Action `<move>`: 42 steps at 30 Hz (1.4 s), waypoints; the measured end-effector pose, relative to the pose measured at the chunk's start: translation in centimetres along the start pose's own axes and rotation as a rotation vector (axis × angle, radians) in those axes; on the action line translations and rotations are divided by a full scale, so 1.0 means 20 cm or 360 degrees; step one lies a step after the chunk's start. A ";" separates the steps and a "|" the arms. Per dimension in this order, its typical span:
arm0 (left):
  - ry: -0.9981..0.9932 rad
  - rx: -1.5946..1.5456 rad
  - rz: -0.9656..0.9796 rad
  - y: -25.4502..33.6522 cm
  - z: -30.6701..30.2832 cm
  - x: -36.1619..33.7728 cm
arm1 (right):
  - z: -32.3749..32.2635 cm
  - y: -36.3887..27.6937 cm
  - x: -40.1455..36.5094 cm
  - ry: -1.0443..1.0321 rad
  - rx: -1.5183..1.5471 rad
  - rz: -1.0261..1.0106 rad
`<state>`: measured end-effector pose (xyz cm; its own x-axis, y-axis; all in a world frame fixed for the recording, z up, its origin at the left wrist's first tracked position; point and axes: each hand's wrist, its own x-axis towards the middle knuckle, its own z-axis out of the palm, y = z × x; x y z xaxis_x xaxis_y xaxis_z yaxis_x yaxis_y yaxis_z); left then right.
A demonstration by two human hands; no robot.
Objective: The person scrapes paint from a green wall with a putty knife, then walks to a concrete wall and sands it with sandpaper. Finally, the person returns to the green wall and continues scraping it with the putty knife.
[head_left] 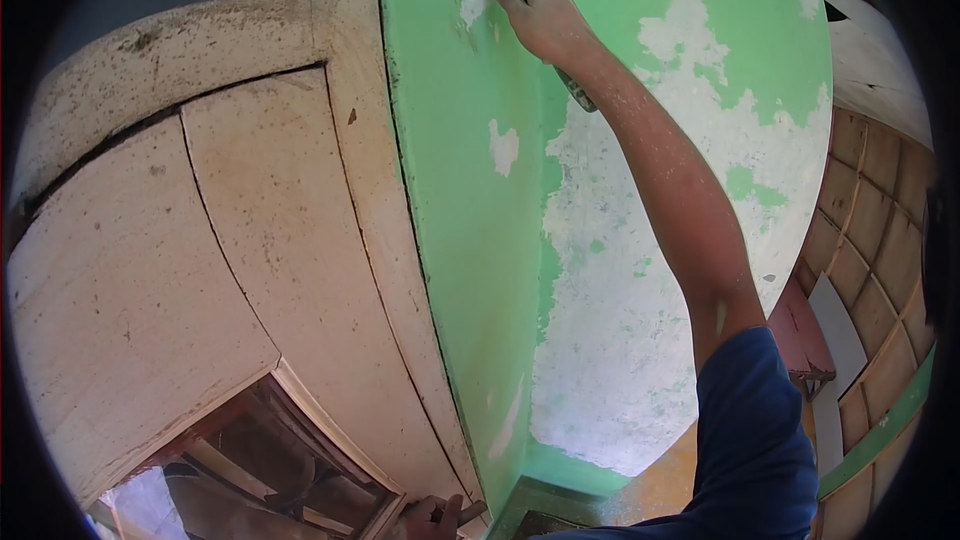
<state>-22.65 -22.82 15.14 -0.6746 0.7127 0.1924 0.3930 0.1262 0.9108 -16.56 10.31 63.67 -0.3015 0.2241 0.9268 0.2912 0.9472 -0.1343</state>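
High on the green wall [455,130], my right hand [545,20] is closed around a scraper [578,93]. Its dark blade tip shows ahead of my fingers, beside a small bare white patch [472,7]; the end of its handle sticks out under my wrist. My fingers cover the middle of the tool. At the bottom of the view my left hand [432,518] is curled against the edge of the wooden frame [400,410]; part of it is cut off by the picture's edge. Another bare patch [504,147] lies lower on the same wall.
Pale wooden panels [260,210] fill the left side, with a glass-like opening [270,465] below them. Around the corner, a wide stretch of wall [620,310] shows white under peeled green paint. At right are a reddish beam [797,335] and a woven panel [880,230].
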 end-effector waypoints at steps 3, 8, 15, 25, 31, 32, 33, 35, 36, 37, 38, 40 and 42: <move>-0.0012 0.0011 -0.0052 0.01 0.00 -0.01 | -0.01 0.04 -0.01 0.0009 0.0023 -0.0181; -0.0079 -0.0070 -0.0150 0.07 -0.02 -0.01 | -0.03 0.01 -0.26 -0.0203 -0.0036 -0.0160; -0.0049 -0.0055 -0.0074 0.11 -0.02 0.00 | 0.00 0.02 -0.29 -0.0244 -0.0042 -0.0028; -0.0030 -0.0016 -0.0112 0.04 0.00 0.00 | 0.03 0.05 -0.25 -0.0130 0.0133 0.0006; -0.0025 0.0047 0.0040 0.07 -0.01 0.00 | -0.04 -0.05 -0.15 -0.0185 0.0114 0.0331; 0.0043 0.0076 0.0031 0.10 -0.02 0.00 | -0.06 -0.03 -0.17 -0.0252 0.0103 0.0270; 0.0112 0.0101 0.0023 0.13 -0.02 0.00 | -0.08 -0.01 -0.19 -0.0319 0.0090 0.0204; 0.0055 0.0021 0.0040 0.04 0.00 0.00 | -0.08 0.00 -0.22 -0.0284 0.0068 0.0190; 0.0003 -0.0049 0.0056 0.01 0.00 0.00 | -0.07 -0.01 -0.22 -0.0245 0.0058 0.0178; 0.0010 -0.0052 0.0057 0.00 0.00 -0.01 | -0.06 -0.02 -0.22 -0.0245 0.0060 0.0170; 0.0020 -0.0054 0.0081 -0.01 0.01 -0.01 | -0.06 -0.05 -0.21 -0.0280 0.0074 0.0258; 0.0044 -0.0062 0.0105 -0.01 0.01 0.00 | -0.03 -0.07 -0.18 -0.0318 0.0092 0.0332; 0.0060 -0.0007 0.0043 0.00 0.01 0.00 | -0.01 -0.04 -0.16 -0.0164 0.0142 0.0311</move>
<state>-22.49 -22.73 15.04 -0.6867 0.6895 0.2305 0.4088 0.1041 0.9066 -15.70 8.74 60.80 -0.3397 0.4229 0.8401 0.2729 0.8991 -0.3422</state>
